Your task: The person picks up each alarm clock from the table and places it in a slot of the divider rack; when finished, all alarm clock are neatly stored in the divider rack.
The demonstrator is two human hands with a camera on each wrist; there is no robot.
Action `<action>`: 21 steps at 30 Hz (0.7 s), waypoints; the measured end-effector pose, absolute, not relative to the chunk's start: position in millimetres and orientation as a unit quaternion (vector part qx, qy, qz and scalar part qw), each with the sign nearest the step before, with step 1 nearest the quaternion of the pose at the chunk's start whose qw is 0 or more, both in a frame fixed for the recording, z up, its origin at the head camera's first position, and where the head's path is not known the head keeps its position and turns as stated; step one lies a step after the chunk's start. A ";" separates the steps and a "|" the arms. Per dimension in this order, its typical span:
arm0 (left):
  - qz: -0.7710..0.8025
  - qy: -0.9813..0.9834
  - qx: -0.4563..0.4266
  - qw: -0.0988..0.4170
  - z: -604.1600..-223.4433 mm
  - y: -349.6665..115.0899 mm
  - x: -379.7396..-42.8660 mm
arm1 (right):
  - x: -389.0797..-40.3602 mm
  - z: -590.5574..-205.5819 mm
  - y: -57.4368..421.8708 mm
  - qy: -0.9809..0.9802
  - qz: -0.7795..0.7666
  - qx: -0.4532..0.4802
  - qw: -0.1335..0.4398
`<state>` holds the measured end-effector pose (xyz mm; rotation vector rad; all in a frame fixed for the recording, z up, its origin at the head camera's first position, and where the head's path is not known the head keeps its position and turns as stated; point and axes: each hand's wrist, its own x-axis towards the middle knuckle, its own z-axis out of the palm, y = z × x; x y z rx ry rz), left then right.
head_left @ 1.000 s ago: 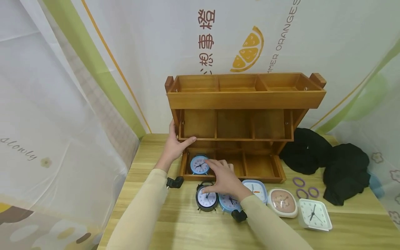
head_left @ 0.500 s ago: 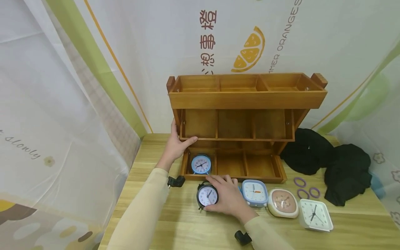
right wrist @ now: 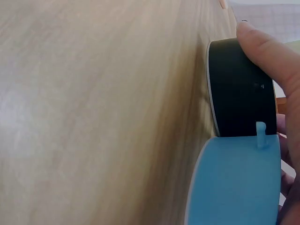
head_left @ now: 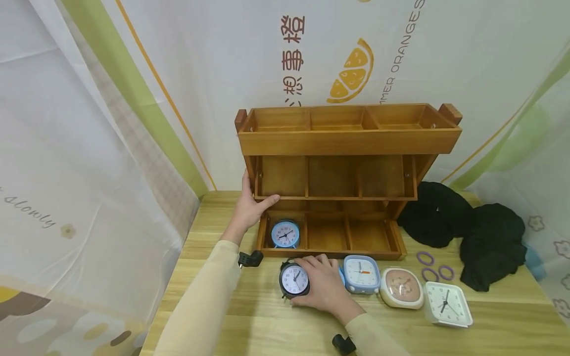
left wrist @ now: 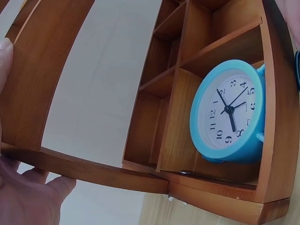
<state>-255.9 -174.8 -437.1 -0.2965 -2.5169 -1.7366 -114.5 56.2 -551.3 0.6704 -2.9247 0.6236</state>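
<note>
My left hand (head_left: 246, 211) holds the left end of the middle tray of a tiered wooden box (head_left: 352, 144), thumb over the front edge. In the bottom tray's left compartment sits a round blue alarm clock (head_left: 285, 234), whose face shows large in the left wrist view. My right hand (head_left: 324, 287) grips a round black alarm clock (head_left: 294, 279) on the table in front of the box. Its thumb (right wrist: 262, 49) lies on the black side in the right wrist view. Pressed close beside it is another blue clock (right wrist: 234, 183), mostly hidden under the hand in the head view.
To the right stand a blue square clock (head_left: 361, 274), a cream clock with a brown face (head_left: 403, 288) and a white square clock (head_left: 448, 304). Purple rings (head_left: 429, 274) and black cloth (head_left: 492, 247) lie at the box's right. A printed curtain (head_left: 213, 74) hangs behind.
My right hand has come down from above the bottom tray's front to the black clock and closed round it. The left hand keeps its hold on the middle tray.
</note>
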 end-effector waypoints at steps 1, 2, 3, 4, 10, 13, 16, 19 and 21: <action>-0.566 -0.818 -0.097 0.035 -437.1 -174.7 -255.8 | -114.5 -552.0 56.1 -0.954 0.204 0.217 0.038; -0.567 -0.817 -0.099 0.036 -437.1 -174.6 -255.6 | -114.4 -552.4 56.1 -0.954 0.205 0.216 0.038; -0.569 -0.816 -0.100 0.038 -437.1 -174.7 -255.6 | -114.5 -552.8 56.1 -0.954 0.206 0.216 0.038; -0.571 -0.814 -0.101 0.039 -437.2 -174.7 -255.8 | -114.5 -552.9 56.2 -0.953 0.209 0.216 0.038; -0.577 -0.809 -0.101 0.043 -437.4 -174.5 -256.2 | -114.8 -552.6 56.8 -0.947 0.235 0.214 0.044; -0.574 -0.812 -0.100 0.043 -436.7 -174.3 -255.7 | -114.6 -550.8 57.5 -0.943 0.252 0.211 0.044; -0.572 -0.813 -0.098 0.044 -436.1 -174.0 -255.3 | -114.0 -546.9 58.7 -0.937 0.271 0.214 0.047; -0.571 -0.814 -0.100 0.043 -435.9 -174.0 -254.8 | -113.9 -540.5 61.2 -0.928 0.296 0.218 0.054; -0.575 -0.811 -0.100 0.043 -436.3 -174.1 -254.9 | -114.4 -534.9 63.2 -0.924 0.307 0.221 0.056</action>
